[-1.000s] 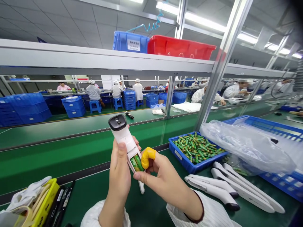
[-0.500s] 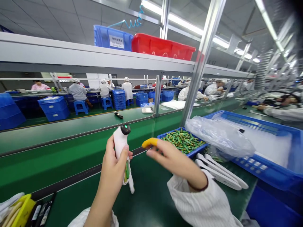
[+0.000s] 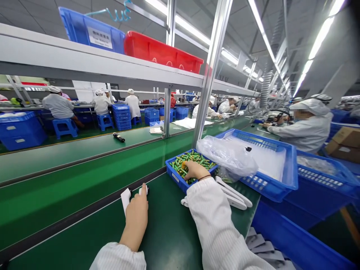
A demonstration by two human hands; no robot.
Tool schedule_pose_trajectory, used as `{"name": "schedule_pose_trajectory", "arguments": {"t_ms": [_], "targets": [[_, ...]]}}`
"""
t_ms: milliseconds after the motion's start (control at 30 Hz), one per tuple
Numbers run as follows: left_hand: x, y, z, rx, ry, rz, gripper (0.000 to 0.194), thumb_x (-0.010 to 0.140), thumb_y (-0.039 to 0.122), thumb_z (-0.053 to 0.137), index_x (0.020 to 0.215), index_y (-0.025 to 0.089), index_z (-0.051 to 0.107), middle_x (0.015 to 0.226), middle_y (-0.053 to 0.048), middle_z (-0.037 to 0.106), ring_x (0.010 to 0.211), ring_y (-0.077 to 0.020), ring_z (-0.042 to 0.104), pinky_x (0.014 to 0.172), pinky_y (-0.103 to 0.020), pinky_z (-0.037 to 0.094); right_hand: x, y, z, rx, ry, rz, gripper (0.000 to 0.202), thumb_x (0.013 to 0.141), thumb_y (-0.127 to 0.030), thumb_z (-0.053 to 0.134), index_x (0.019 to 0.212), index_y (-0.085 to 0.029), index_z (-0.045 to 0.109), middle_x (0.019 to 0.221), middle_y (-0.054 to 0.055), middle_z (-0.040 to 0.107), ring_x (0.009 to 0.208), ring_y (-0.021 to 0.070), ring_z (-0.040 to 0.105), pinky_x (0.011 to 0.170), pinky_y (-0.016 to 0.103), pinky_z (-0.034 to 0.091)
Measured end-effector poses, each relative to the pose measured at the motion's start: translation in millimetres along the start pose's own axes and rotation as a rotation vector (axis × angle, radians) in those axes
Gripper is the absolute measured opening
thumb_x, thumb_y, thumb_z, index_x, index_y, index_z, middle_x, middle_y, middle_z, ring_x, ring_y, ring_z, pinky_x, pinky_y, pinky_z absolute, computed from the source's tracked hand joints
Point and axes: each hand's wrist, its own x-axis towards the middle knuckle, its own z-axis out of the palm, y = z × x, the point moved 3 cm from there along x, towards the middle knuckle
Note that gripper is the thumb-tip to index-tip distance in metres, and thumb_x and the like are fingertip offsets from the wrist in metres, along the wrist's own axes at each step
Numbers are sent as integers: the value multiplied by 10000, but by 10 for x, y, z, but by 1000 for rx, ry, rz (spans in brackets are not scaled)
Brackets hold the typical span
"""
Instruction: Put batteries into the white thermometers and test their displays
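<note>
Left hand (image 3: 137,213) closed on a white device (image 3: 125,200), which slants up-left past the knuckles; index finger extended, forearm rising from below. Right of that grip: green batteries (image 3: 203,161), long axes jumbled, in a blue tray (image 3: 176,179). Right hand (image 3: 197,170) nearer, in among them, palm down, fingers curled (yellow finger cot (image 3: 184,165) on one). Can't tell whether it grasps any.

White, finely ribbed sleeves (image 3: 213,213) with gathered cuffs, and a thin dark band (image 3: 204,177) at the right wrist.
</note>
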Motion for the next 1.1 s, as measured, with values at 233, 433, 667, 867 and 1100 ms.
{"name": "schedule_pose_trajectory", "arguments": {"t_ms": [233,433,667,867,1100], "targets": [[-189,632,250,-1,37,374,469,899,26,321,1327,111,493,1412,-146,460,1297,-264,426,1071,-418,350,18,-56,48,90,-48,38,221,907,-277,597,1073,-131,596,1040,63,627,884,175,630,768,353,549],[-389,1147,466,-67,-53,550,550,850,-20,318,1365,124,451,1391,-154,478,1259,-254,463,1054,-409,373,-43,-15,-30,260,24,27,210,917,-277,582,1059,-122,587,934,38,633,731,131,625,661,291,551],[-436,1260,420,-154,-146,469,517,814,-16,361,1300,76,514,1306,-205,513,1178,-350,486,997,-511,348,64,100,-132,554,341,49,174,913,-289,573,971,-125,590,936,40,604,807,153,593,728,324,515],[-477,1252,388,-386,-315,445,419,822,75,409,1202,88,587,1221,-205,579,1071,-335,565,953,-478,381,66,44,-248,1036,529,-134,240,922,-401,484,883,-165,498,623,-60,444,480,87,444,487,220,392],[-292,732,-118,-735,-523,379,335,876,279,385,1077,113,594,716,-64,643,599,-197,602,573,-292,464,-447,-173,-615,1434,594,-464,501,735,-672,558,876,-198,477,580,-48,491,453,101,485,394,199,311]]}}
